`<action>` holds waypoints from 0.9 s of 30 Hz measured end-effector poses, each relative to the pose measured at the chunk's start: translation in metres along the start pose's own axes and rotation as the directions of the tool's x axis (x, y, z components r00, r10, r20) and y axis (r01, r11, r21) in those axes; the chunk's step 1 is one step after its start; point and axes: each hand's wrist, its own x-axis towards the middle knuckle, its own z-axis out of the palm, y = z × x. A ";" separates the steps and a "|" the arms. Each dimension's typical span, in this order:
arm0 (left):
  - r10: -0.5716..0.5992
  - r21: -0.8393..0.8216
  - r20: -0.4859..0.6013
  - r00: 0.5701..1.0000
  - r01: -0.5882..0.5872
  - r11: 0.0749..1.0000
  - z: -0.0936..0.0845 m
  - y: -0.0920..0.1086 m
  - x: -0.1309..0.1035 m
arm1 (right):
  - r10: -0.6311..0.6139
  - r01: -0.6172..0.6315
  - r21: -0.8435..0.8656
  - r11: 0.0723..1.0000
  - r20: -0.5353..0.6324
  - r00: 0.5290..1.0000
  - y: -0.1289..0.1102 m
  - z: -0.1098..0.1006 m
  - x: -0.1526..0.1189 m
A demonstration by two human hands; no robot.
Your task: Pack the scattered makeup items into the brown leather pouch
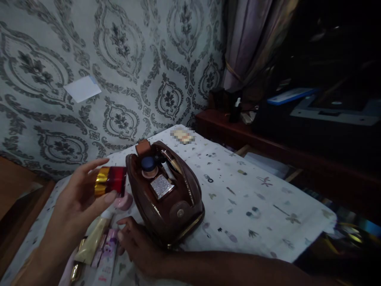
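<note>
My left hand (86, 194) holds a red jar with a gold lid (110, 181) between thumb and fingers, just left of an open brown bag (178, 214). Inside the bag lie a dark blue-capped jar (149, 167), a glittery silver square case (161, 186) and a few slim tubes (168, 171). My right hand (139, 242) rests low by the bag's near left side, fingers curled near several tubes; whether it grips anything is hidden. Those include a pale yellow-green tube (94, 242) and a pink-and-white tube (107, 256). Behind the red jar sits a pink round item (123, 201).
A patterned white cloth (238, 206) covers the table. A blurred card-like item (183, 136) lies near its far corner. Patterned wallpaper (127, 119) stands behind; dark red furniture (220, 123) with an open drawer (264, 165) borders the right.
</note>
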 end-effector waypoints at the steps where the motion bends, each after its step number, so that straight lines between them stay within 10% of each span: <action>1: 0.048 0.027 0.073 0.996 -0.050 0.998 0.005 0.007 0.009 | 0.007 -0.007 -0.019 1.000 0.007 1.000 -0.002 -0.001 0.000; 7: 0.152 0.409 0.461 0.874 -0.362 0.838 0.038 0.021 0.052 | 0.019 -0.018 -0.072 0.997 0.018 1.000 -0.007 -0.003 0.000; 12: -0.038 0.668 0.616 0.787 -0.496 0.555 0.060 0.029 0.069 | -0.001 0.003 -0.080 0.997 0.029 1.000 -0.006 -0.004 -0.001; 22: -0.422 0.704 0.677 0.604 -0.698 0.131 0.097 0.032 0.095 | -0.084 0.087 -0.042 0.995 0.058 0.995 -0.005 -0.006 -0.003; 27: -0.505 0.659 0.672 0.542 -0.749 0.074 0.107 0.027 0.098 | -0.176 0.179 -0.027 0.984 0.087 0.981 0.006 -0.005 0.000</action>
